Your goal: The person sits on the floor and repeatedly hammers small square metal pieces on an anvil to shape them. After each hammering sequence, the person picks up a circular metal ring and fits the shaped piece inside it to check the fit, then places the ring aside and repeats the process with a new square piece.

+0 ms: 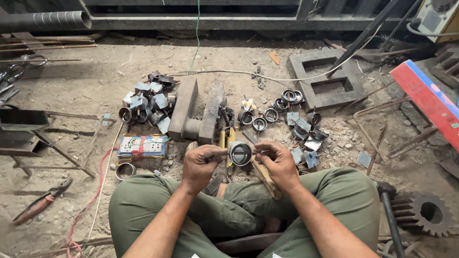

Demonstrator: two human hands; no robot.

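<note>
Gripping a short metal ring (240, 153) between both hands, a person in green trousers (143, 205) sits cross-legged on a dirt floor (86, 91). The fingers (216, 154) of the left hand (201, 165) are pinched together on the ring's left edge, and those of the right hand (278, 163) are closed on its right edge; the ring is held upright above the knees, its open face turned toward the camera. A flat strip of wood (267, 180) lies under the right hand, across the lap.

Just beyond the hands stands a heavy steel block (197, 109), with a yellow-handled tool (227, 138) at its foot. To its left lies a heap of finished rings with square plates (146, 100); to its right, loose rings (267, 113) and cut metal squares (306, 138) are scattered on the ground. A white rectangular power strip (142, 145) bound with red cord sits near the left knee, a lone ring (125, 170) just below it. Red-handled pliers (40, 201) lie well off to the left. A toothed gear (425, 212) and a hammer (389, 210) rest beside the right knee, and a long red and blue painted board (428, 98) slants in at the right edge, behind it a grey concrete block (325, 76) with two openings.
</note>
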